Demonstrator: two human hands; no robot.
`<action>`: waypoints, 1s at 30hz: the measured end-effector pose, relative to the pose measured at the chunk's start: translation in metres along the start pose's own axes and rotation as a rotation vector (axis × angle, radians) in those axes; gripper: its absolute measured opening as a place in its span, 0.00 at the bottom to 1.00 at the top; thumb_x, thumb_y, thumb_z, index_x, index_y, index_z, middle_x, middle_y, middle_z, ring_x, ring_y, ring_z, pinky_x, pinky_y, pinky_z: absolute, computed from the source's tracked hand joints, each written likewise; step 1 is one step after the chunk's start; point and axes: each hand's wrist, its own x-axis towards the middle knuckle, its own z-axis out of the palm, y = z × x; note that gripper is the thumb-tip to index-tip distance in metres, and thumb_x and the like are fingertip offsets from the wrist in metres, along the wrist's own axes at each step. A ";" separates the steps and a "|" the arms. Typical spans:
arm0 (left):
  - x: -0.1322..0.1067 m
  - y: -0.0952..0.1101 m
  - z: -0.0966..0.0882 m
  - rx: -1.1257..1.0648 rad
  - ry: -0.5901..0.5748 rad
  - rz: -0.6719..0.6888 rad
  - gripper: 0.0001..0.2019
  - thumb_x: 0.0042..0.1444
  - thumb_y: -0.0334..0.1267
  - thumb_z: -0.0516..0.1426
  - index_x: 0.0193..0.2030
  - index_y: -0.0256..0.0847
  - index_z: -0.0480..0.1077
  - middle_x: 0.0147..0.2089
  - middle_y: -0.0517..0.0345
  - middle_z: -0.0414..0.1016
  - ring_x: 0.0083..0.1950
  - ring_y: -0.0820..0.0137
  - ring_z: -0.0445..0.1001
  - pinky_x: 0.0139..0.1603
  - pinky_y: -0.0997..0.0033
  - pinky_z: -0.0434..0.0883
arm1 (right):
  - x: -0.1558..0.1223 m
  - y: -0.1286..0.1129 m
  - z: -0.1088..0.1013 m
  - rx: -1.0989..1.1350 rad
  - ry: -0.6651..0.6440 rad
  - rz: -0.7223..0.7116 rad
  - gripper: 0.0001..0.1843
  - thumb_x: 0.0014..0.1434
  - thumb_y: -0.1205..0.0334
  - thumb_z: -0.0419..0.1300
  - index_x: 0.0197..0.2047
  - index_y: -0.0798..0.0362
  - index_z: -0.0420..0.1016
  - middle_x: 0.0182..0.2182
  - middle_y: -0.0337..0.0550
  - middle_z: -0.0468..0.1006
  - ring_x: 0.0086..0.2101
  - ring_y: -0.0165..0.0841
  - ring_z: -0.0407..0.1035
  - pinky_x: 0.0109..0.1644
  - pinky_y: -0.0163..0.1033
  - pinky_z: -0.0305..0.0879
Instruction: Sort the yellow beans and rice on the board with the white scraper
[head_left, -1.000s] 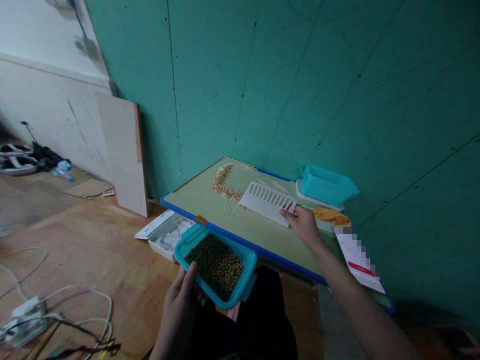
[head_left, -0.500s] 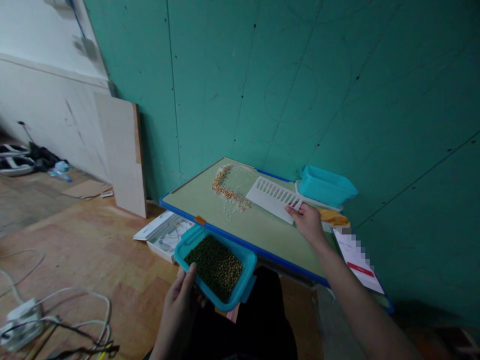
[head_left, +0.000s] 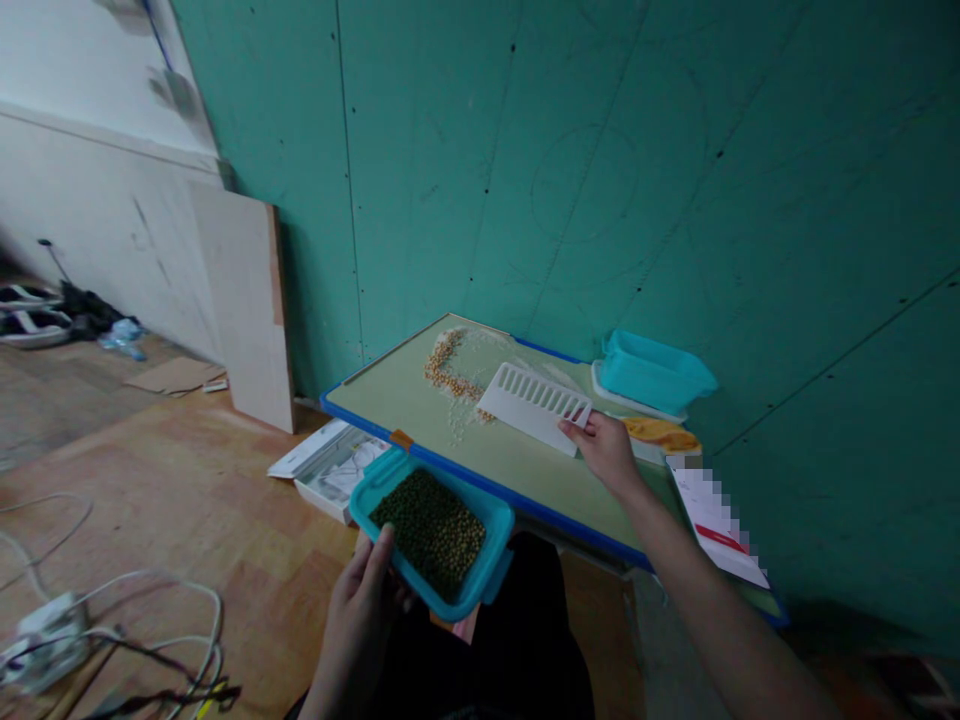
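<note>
My left hand [head_left: 365,595] grips the near edge of a teal container [head_left: 491,570] full of small green beans, held just below the front edge of the table. My right hand [head_left: 606,450] is closed on one end of a white slotted plastic scraper [head_left: 534,405], whose far edge rests on the green table top [head_left: 397,395] beside a heap of yellow grains and white rice [head_left: 450,375].
A second teal container [head_left: 652,368] on a white lid stands at the table's back right, with a yellow object and a paper sheet [head_left: 716,520] near it. A white box [head_left: 330,465] lies on the floor below. Cables and a power strip [head_left: 45,630] lie at left. A board leans on the wall.
The scraper swung back and to the right half a second ago, and has now come back left and nearer, against the grain heap. The left hand and bean container stayed put.
</note>
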 end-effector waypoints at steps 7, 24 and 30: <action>-0.001 0.000 0.001 0.024 0.002 0.019 0.24 0.42 0.56 0.71 0.35 0.45 0.68 0.17 0.72 0.60 0.17 0.75 0.60 0.17 0.75 0.61 | 0.008 -0.008 0.004 0.027 -0.055 -0.001 0.19 0.51 0.48 0.67 0.36 0.55 0.82 0.34 0.51 0.86 0.35 0.46 0.81 0.38 0.45 0.76; -0.002 0.003 0.001 0.025 -0.078 0.022 0.21 0.47 0.55 0.69 0.37 0.44 0.70 0.17 0.71 0.59 0.17 0.75 0.59 0.18 0.74 0.60 | 0.024 -0.032 0.042 0.215 -0.186 0.122 0.26 0.40 0.40 0.73 0.31 0.54 0.80 0.27 0.47 0.84 0.30 0.42 0.79 0.32 0.42 0.74; -0.002 0.003 0.002 0.039 -0.072 0.021 0.22 0.46 0.57 0.68 0.34 0.45 0.67 0.17 0.72 0.58 0.17 0.75 0.59 0.18 0.76 0.60 | 0.027 -0.035 0.052 0.319 -0.241 0.270 0.27 0.34 0.42 0.76 0.30 0.54 0.78 0.27 0.45 0.83 0.27 0.39 0.77 0.29 0.41 0.73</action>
